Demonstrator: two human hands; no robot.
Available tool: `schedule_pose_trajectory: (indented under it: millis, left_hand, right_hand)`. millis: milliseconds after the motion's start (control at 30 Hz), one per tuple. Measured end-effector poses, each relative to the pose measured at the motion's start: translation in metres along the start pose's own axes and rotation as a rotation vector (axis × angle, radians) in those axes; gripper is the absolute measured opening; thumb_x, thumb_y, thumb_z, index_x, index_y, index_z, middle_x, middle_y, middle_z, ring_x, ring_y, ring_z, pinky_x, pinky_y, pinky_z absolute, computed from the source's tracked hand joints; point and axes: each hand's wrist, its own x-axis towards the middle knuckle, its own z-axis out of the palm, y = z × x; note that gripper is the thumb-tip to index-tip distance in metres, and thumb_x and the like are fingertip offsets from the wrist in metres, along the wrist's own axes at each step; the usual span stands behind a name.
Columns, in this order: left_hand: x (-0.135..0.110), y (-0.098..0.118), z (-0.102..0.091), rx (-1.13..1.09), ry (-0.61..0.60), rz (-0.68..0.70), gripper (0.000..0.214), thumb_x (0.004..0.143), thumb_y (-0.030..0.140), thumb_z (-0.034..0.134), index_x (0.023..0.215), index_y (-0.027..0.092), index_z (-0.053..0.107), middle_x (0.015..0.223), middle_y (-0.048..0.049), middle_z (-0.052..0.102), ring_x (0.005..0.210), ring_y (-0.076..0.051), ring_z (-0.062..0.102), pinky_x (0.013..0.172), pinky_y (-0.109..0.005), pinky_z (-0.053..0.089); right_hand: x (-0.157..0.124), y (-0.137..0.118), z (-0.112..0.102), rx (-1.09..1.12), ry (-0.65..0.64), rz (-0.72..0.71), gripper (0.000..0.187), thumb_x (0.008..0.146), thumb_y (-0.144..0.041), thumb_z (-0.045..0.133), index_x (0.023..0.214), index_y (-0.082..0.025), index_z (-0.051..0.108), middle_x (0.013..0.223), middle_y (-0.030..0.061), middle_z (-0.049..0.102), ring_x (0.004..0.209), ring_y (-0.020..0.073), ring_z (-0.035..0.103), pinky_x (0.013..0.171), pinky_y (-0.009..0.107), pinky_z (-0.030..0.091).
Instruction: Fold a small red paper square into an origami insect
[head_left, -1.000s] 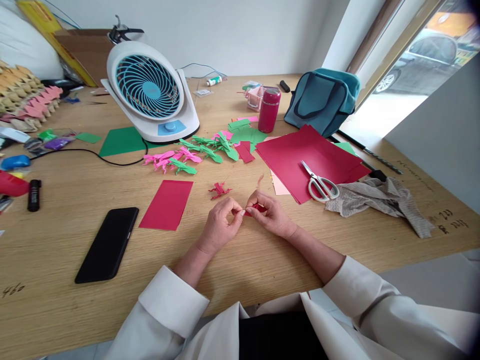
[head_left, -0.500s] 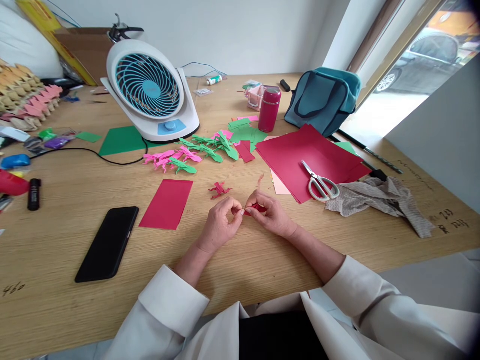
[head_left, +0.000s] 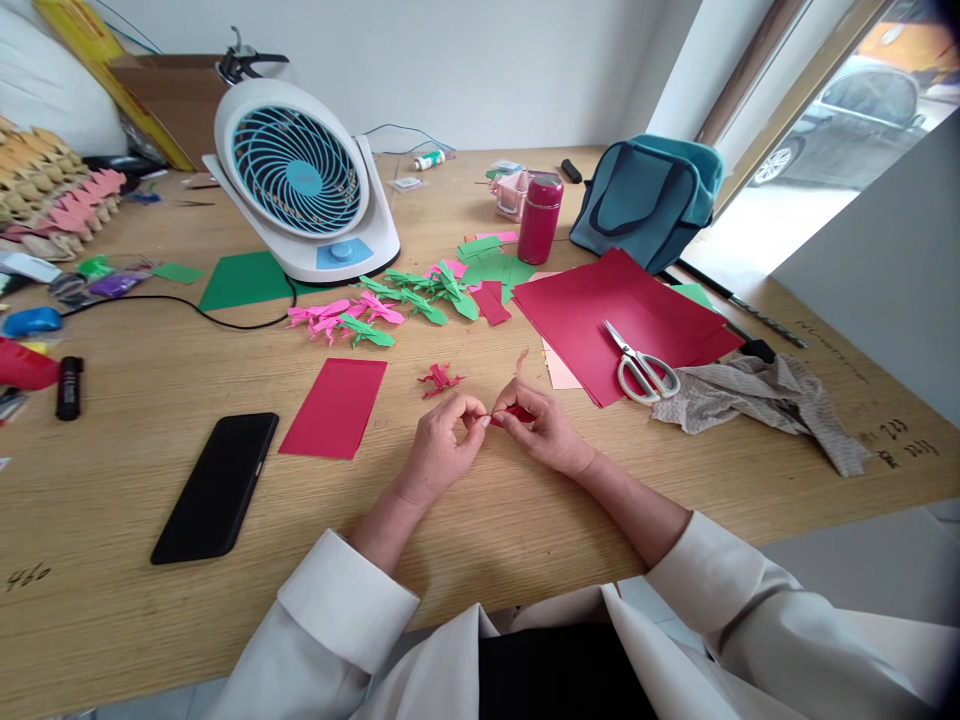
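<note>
Both hands meet above the table, pinching a small piece of folded red paper. My left hand has its thumb and forefinger closed at the paper's left end. My right hand is closed around the larger part, and its fingers hide much of the folds. Just beyond my left hand lies a small red folded-paper figure with thin legs. A stack of red paper rectangles rests to the left. Farther back are several green and pink folded-paper insects.
White scissors lie on large red sheets at right, beside a crumpled cloth. A black phone is at left. Behind stand a fan, a red flask and a blue bag.
Almost nothing differs. Both hands keep their pinch on the red paper in the same place, with at most a tiny shift of the fingertips.
</note>
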Motion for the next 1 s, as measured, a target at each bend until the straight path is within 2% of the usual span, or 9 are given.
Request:
schedule_pose_trajectory:
  millis: [300, 633, 1000]
  left_hand:
    - [0.0001, -0.0053, 0.0001, -0.031, 0.014, -0.016, 0.007, 0.088, 0.014, 0.06, 0.083, 0.02, 0.06, 0.077, 0.0018, 0.066, 0.073, -0.012, 0.062, 0.072, -0.023, 0.048]
    - [0.0006, -0.0046, 0.0012, -0.094, 0.017, -0.106, 0.009, 0.084, 0.015, 0.067, 0.089, 0.02, 0.062, 0.084, 0.0005, 0.07, 0.075, -0.012, 0.066, 0.074, -0.023, 0.051]
    - [-0.0013, -0.0039, 0.002, -0.048, -0.001, -0.067, 0.01, 0.085, 0.018, 0.067, 0.091, 0.021, 0.059, 0.084, 0.0013, 0.069, 0.076, -0.012, 0.065, 0.075, -0.023, 0.051]
  right_hand:
    - [-0.0004, 0.0016, 0.0003, 0.001, -0.022, 0.053, 0.01, 0.094, -0.024, 0.058, 0.085, -0.019, 0.06, 0.083, 0.0032, 0.058, 0.074, 0.0139, 0.055, 0.064, 0.027, 0.044]
    - [-0.0006, -0.0009, 0.0, 0.002, -0.032, 0.052, 0.01, 0.094, -0.023, 0.056, 0.085, -0.019, 0.058, 0.083, 0.0026, 0.056, 0.071, 0.0129, 0.052, 0.065, 0.026, 0.043]
    - [0.0006, -0.0001, -0.0001, 0.042, -0.047, 0.066, 0.012, 0.094, -0.027, 0.058, 0.086, -0.018, 0.06, 0.083, 0.0039, 0.059, 0.073, 0.0144, 0.055, 0.065, 0.027, 0.045]
